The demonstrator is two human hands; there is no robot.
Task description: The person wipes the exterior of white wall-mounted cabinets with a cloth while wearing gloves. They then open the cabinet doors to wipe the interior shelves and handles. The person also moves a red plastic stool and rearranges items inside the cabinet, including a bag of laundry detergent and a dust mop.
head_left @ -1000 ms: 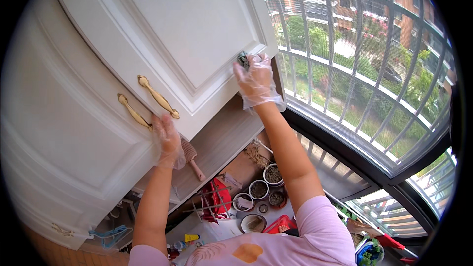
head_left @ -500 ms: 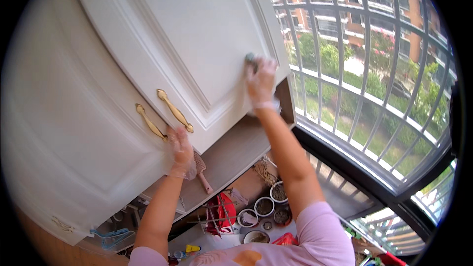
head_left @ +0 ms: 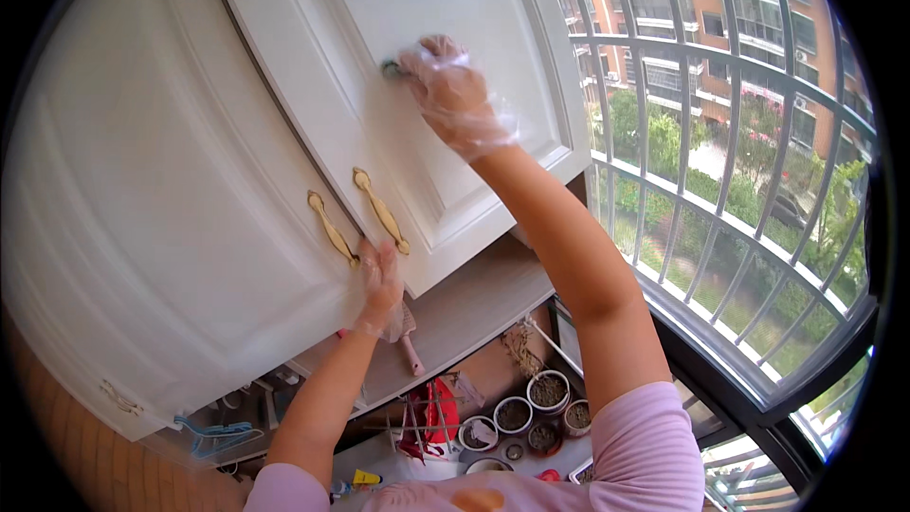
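Observation:
Two white panelled cabinet doors (head_left: pixel 171 161) fill the left and middle, each with a gold handle (head_left: pixel 381 211) near the gap between them. My right hand (head_left: pixel 447 85), in a clear plastic glove, presses a small greenish scrubbing pad (head_left: pixel 391 68) on the right door's raised panel. The pad is mostly hidden by my fingers. My left hand (head_left: pixel 381 284), also gloved, grips the right door's lower corner, just beneath the handles. A pink-handled brush (head_left: pixel 411 353) lies on the grey shelf behind my left wrist.
Below the shelf stand several white pots of soil (head_left: pixel 513 414) and a red item (head_left: pixel 440 410) among thin rods. Blue hangers (head_left: pixel 213 436) lie at lower left. At right, a barred window (head_left: pixel 706 171) meets a dark frame (head_left: pixel 730 379).
My right hand has moved the pad left and up, from near the door's right edge onto the middle panel. My left hand stays at the door's lower corner. The view has shifted slightly.

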